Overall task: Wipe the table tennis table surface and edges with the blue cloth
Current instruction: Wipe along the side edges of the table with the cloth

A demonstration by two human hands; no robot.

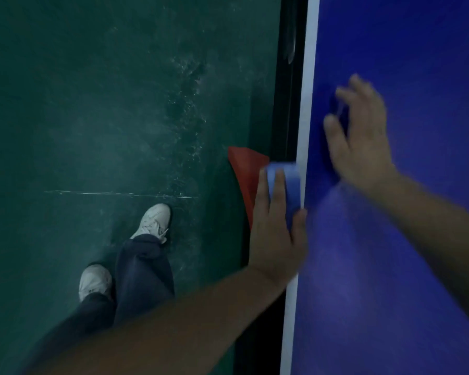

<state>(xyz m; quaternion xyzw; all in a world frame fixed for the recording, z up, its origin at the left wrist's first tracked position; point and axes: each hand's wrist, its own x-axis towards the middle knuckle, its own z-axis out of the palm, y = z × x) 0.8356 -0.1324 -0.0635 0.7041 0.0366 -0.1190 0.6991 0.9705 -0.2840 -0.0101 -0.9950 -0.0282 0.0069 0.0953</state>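
Left hand (275,231) presses blue cloth (286,185) lengthwise along table (390,266) edge.

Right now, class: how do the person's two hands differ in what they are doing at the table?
The left hand grips the blue cloth; the right hand holds nothing. The left hand is at the white edge of the table; the right hand is over the blue top, fingers spread. The right hand is more blurred than the left. Both arms are bare.

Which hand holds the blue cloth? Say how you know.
The left hand: it grips the blue cloth at the table's white edge. The right hand rests bare.
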